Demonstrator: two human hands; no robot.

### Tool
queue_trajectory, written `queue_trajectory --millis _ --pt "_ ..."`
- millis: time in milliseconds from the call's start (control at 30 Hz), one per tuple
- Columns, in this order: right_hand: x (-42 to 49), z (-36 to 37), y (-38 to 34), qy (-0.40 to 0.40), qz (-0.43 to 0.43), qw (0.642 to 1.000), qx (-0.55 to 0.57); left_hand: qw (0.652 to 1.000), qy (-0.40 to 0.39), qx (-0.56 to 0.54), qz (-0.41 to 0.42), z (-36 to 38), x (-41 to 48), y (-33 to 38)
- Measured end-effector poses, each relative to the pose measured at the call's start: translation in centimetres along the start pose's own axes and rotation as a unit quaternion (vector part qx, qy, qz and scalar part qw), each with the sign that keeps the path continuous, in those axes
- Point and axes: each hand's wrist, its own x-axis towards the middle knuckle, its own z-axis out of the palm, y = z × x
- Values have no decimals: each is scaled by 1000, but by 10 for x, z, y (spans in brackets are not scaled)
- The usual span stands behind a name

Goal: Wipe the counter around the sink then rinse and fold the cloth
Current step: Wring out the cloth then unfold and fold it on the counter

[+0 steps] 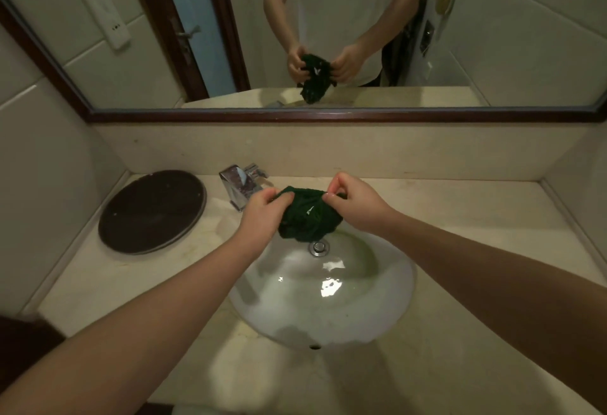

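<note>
A dark green cloth point(307, 217) hangs bunched above the back of the white sink point(328, 319). My left hand point(262, 209) pinches its upper left edge and my right hand point(353, 199) pinches its upper right edge. The cloth's lower part droops just over the chrome drain point(318, 247). The sink basin looks wet, with bright reflections in it. The chrome faucet point(241, 184) stands just left of my left hand, and no water stream shows. The beige counter point(460, 217) surrounds the sink.
A round dark tray point(152, 211) lies on the counter at the left. A framed mirror point(328, 115) spans the wall behind and reflects my hands and the cloth. Tiled walls close in both counter ends.
</note>
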Motion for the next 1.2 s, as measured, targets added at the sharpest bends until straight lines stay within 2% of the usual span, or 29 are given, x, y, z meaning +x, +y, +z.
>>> queue_trajectory --millis 133,267,367,500,600,667,733,800,933,1000,1067,1133,1200 --pt "-3 0 -7 -36 -10 999 -1 999 24 -35 16 -5 -7 16" --pt "-5 -3 -19 -49 -61 997 10 999 -5 -44 17 -16 -17 23" --pt "-5 -1 -31 -40 -85 991 93 995 -9 -93 19 -24 -25 30" --pt "-7 4 -53 -33 -64 979 189 985 -35 -168 12 -42 -30 45" --pt "-8 10 -78 -89 -50 958 270 984 -30 -174 3 -62 -32 54" --pt "-4 16 -90 -140 -58 958 245 984 -6 -176 -3 -80 -31 56" --pt "-1 24 -100 -152 -77 975 140 980 -4 -198 -2 -100 -30 56" --pt "-2 38 -117 -151 -92 980 92 976 -29 -215 9 -121 -29 54" --pt "-1 80 -156 -190 -80 965 162 963 -122 -240 16 -165 -31 51" --pt "2 102 -171 -180 -69 959 210 942 -174 -286 9 -190 -31 52" --pt "6 120 -184 -142 -62 957 243 927 -187 -324 -2 -216 -29 51" --pt "7 133 -196 -93 -59 958 263 944 -156 -289 -2 -238 -22 47" --pt "8 143 -206 -53 -57 950 304 977 -122 -177 10 -256 -15 43"
